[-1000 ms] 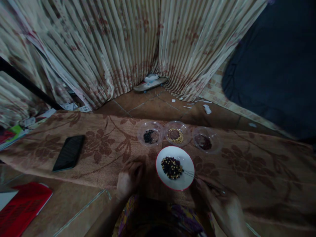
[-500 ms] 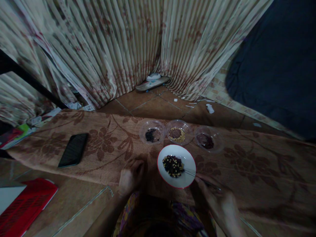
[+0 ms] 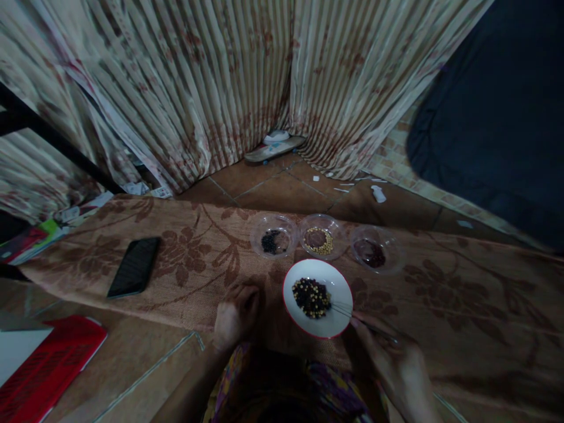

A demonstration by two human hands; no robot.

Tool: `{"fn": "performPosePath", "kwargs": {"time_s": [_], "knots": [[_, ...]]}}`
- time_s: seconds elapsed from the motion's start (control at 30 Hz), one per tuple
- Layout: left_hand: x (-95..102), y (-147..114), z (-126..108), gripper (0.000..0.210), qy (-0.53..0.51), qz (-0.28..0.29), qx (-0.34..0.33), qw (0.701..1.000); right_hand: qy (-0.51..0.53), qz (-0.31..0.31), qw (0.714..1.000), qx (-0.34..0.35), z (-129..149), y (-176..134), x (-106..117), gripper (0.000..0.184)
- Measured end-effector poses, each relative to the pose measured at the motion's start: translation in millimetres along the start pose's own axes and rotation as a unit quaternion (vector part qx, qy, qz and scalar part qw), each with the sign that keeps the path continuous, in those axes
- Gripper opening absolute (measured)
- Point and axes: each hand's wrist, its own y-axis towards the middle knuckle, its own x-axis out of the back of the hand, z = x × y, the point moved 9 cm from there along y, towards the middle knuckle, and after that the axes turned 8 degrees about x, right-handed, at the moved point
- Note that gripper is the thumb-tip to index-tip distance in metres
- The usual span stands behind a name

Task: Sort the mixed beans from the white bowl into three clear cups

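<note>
In the head view, my right hand [image 3: 392, 358] is closed around the handle of a small wire whisk [image 3: 341, 308]. The whisk's wires reach into a white bowl [image 3: 337, 282] with a red rim and touch the edge of a heap of mixed beans [image 3: 311, 298], dark and yellow. My left hand [image 3: 237, 311] rests curled on the cloth to the left of the bowl, with no object visible in it. Behind the bowl stand three clear plastic bowls: one with black beans [image 3: 269, 241], one with yellow beans [image 3: 325, 247], one with dark red beans [image 3: 376, 256].
A black phone [image 3: 134, 267] lies at the left on the brown flowered tablecloth [image 3: 194, 294]. Beyond the table's far edge are a skateboard [image 3: 275, 150] and white scraps [image 3: 378, 194] on the tiled floor. A red bag [image 3: 57, 358] is at lower left; striped curtains [image 3: 238, 76] hang behind.
The whole view has shifted slightly, so things sit a little further right. Both hands, the whisk and the beans look otherwise nearly the same.
</note>
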Motion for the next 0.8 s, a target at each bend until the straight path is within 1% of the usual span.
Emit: {"fn": "performPosePath", "kwargs": {"time_s": [0.2, 0.4, 0.57, 0.7, 0.8], "knots": [[-1.5, -0.3, 1.5, 0.017, 0.002, -0.001, -0.005, 1.000, 0.014, 0.000, 1.000, -0.013, -5.8, -2.4, -3.4, 0.034], [1.1, -1.0, -2.0, 0.015, 0.001, -0.022, -0.033, 0.999, 0.003, -0.011, 1.000, -0.001, -8.0, -4.5, -0.7, 0.033], [3.7, -0.4, -4.0, 0.014, 0.005, -0.026, -0.032, 0.999, 0.017, -0.013, 1.000, 0.007, -7.5, -5.1, -0.2, 0.031], [2.6, 0.0, -3.2, 0.014, 0.005, -0.017, -0.026, 1.000, 0.024, -0.032, 0.999, 0.002, -5.1, -5.7, 5.4, 0.030], [2.8, 0.0, -3.8, 0.015, -0.003, -0.011, -0.022, 1.000, 0.061, -0.058, 0.996, -0.018, -3.5, -2.0, 9.3, 0.028]]}}
